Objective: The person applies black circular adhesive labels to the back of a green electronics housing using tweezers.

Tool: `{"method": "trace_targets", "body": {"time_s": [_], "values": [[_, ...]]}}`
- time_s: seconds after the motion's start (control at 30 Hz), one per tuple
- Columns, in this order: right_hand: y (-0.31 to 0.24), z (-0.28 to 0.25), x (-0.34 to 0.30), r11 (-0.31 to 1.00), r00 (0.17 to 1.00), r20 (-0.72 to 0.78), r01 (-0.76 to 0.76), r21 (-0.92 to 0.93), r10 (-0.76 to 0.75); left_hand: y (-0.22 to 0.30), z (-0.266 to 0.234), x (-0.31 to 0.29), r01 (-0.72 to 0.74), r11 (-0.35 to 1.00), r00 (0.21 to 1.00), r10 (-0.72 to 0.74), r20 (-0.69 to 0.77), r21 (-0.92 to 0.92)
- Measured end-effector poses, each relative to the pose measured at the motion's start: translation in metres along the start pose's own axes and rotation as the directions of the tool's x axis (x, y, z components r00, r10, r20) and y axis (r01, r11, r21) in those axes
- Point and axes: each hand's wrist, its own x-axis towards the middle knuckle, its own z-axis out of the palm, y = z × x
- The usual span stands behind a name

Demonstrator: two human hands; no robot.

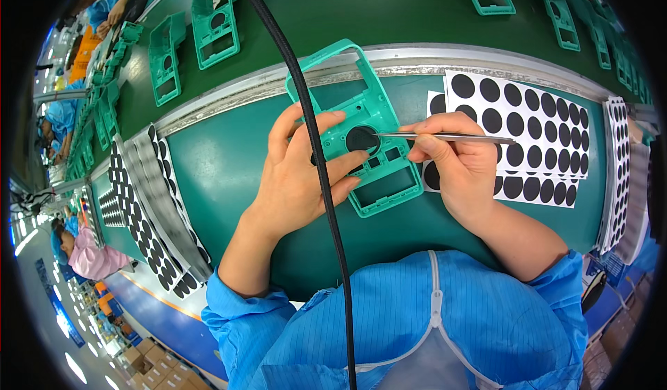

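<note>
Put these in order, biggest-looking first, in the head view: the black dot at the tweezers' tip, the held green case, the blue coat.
1. Blue coat
2. Green case
3. Black dot

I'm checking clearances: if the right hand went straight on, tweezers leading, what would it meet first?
Probably the black disc in the green housing: the tweezers in the right hand seem to end at its edge, though depth is unclear.

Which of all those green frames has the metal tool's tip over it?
The green frame under the person's left hand: the tip of the metal tool is at its black disc. The others lie beyond the metal rail.
</note>
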Motion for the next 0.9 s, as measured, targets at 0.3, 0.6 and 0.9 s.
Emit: {"method": "trace_targets", "body": {"time_s": [0.3, 0.6, 0.9], "values": [[0.0, 0.0, 0.0, 1.0, 1.0, -0.002, 0.001, -0.024, -0.001, 0.004, -0.004, 0.004, -0.053, 0.995, 0.998, 0.049, 0.046, 0.09], [0.001, 0.001, -0.001, 0.997, 0.999, -0.01, 0.038, -0.071, -0.038, 0.006, -0.011, 0.01, -0.133, 0.965, 0.991, 0.122, 0.061, 0.227], [0.001, 0.0, 0.0, 0.976, 0.993, 0.006, 0.115, -0.186, -0.116, 0.01, -0.013, 0.012, -0.115, 0.961, 0.991, 0.093, 0.098, 0.251]]}}
